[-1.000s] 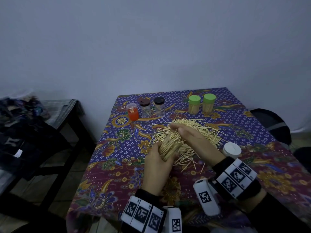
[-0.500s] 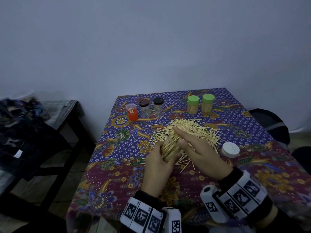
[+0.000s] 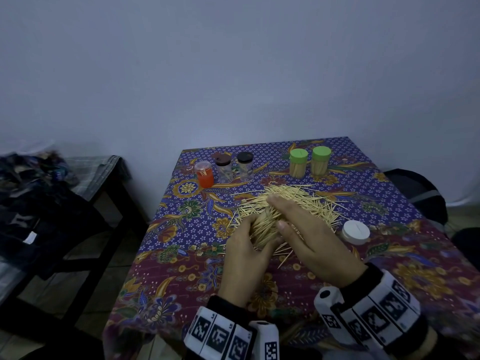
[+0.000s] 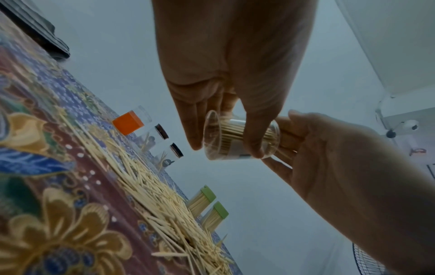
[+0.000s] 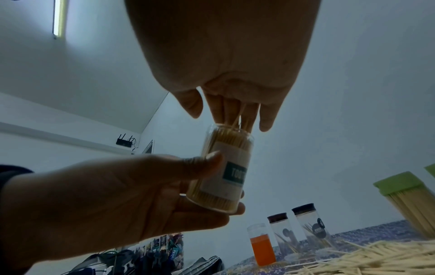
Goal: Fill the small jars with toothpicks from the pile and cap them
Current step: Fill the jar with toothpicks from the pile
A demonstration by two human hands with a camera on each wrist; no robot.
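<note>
A clear labelled jar (image 3: 265,227), packed with toothpicks, is held tilted above the table by my left hand (image 3: 249,245), thumb and fingers curled round its body (image 5: 226,167). My right hand (image 3: 276,213) lies over the jar's mouth. Its straight fingers (image 5: 231,119) press on the toothpick ends, and a few toothpicks stick up between them. Just beyond the hands, the loose toothpick pile (image 3: 311,201) spreads over the patterned cloth. To the right of my right hand a white cap (image 3: 355,231) lies on the table. The left wrist view shows the jar (image 4: 237,137) from its base.
Two green-capped jars (image 3: 309,162) full of toothpicks stand at the back. At back left are an orange jar (image 3: 205,174) and two dark-capped jars (image 3: 233,167). A dark bench with clothes (image 3: 39,193) stands left of the table, a dark bag (image 3: 415,190) at its right.
My right hand has come back from over the pile and its fingers now lie on the jar's mouth. The left hand still holds the jar in about the same place.
</note>
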